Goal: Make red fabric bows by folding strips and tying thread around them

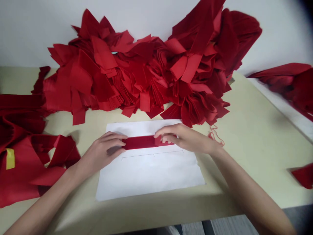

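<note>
A red fabric strip lies flat across a white sheet of paper. At its left end my left hand holds it, with the fingers on the upper edge and the thumb by the lower edge. My right hand is bent over the right half, its fingertips closed on the strip where a lighter red part shows, seemingly folded over. My right palm hides the far right end. Just below the strip, a thin drawn line on the paper has short tick marks at its ends and middle.
A large heap of red fabric pieces spreads along the back by the wall. More red cloth, with a yellow tag, lies at the left. Loose red threads sit right of the paper. Further red pieces lie at the right edge.
</note>
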The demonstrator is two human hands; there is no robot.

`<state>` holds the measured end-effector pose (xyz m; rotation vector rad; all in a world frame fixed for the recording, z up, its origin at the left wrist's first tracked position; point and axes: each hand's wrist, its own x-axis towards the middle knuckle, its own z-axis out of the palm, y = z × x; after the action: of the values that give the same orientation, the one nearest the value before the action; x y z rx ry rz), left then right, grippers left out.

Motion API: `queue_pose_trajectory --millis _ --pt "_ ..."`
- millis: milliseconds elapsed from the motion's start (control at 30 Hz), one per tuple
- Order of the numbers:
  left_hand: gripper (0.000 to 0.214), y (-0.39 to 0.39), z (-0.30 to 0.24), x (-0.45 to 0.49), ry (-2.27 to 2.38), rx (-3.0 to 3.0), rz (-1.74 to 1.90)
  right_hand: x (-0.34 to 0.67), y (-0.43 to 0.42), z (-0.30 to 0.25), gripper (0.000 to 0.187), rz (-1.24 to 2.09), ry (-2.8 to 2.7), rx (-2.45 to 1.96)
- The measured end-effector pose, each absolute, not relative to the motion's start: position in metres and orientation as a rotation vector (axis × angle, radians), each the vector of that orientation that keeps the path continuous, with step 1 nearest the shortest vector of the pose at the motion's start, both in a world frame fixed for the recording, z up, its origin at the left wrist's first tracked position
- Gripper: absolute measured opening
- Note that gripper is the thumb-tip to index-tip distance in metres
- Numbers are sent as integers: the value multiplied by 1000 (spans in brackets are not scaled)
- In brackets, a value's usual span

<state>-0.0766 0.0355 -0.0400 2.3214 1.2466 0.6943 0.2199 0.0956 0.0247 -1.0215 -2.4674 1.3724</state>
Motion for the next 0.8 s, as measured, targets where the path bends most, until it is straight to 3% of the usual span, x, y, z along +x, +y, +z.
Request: queue_pose_trajectory --millis 133,500,667,800 --pt "8 36 -41 -77 1240 2335 679 209 103 15 29 1108 -2584 -949" --pt "7 35 -36 -73 1251 2337 708 198 104 -5 34 1210 -2392 -982" --pt "9 35 -36 -73 1262 2319 714 195 102 -9 23 891 -2497 -1082" --pt "10 35 -36 -73 1263 2312 713 197 98 2 37 887 -2618 -1023"
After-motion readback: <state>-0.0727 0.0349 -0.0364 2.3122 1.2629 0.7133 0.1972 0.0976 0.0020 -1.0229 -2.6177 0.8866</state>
